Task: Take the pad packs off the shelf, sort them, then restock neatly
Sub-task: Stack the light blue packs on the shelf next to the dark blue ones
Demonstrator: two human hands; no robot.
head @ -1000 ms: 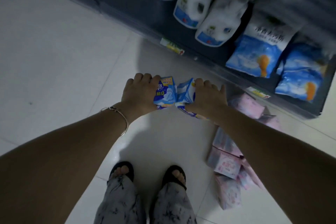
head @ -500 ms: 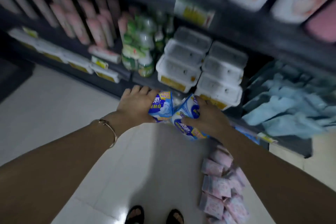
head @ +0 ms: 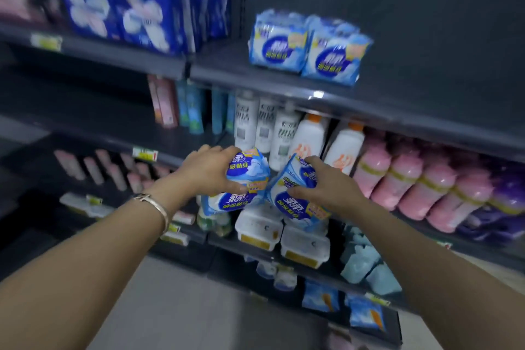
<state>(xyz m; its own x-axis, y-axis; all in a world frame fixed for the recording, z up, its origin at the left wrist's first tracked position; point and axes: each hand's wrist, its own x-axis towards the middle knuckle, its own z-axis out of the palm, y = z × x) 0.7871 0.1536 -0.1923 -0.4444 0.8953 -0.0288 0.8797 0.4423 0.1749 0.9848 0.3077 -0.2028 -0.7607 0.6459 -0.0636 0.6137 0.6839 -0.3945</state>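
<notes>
My left hand [head: 208, 170] grips a stack of blue-and-white pad packs [head: 244, 182] in front of the shelving, at about the height of the bottle shelf. My right hand [head: 326, 187] grips another stack of the same blue-and-white pad packs [head: 295, 202] just to the right, tilted; the two stacks touch at their corners. Two matching pad packs [head: 306, 48] stand side by side on the upper dark shelf [head: 397, 99], above and slightly right of my hands. The rest of that shelf to their right is bare.
Dark blue pad packs [head: 127, 11] fill the upper left shelf. White bottles [head: 272, 128] and pink bottles [head: 412, 179] line the shelf behind my hands. White tubs [head: 284, 233] and light blue items [head: 366, 261] sit lower down. Grey floor lies below.
Both hands have risen from the floor to shelf height with the blue packs in them. My view has tilted up from the floor and the pink packs there to the upper shelves.
</notes>
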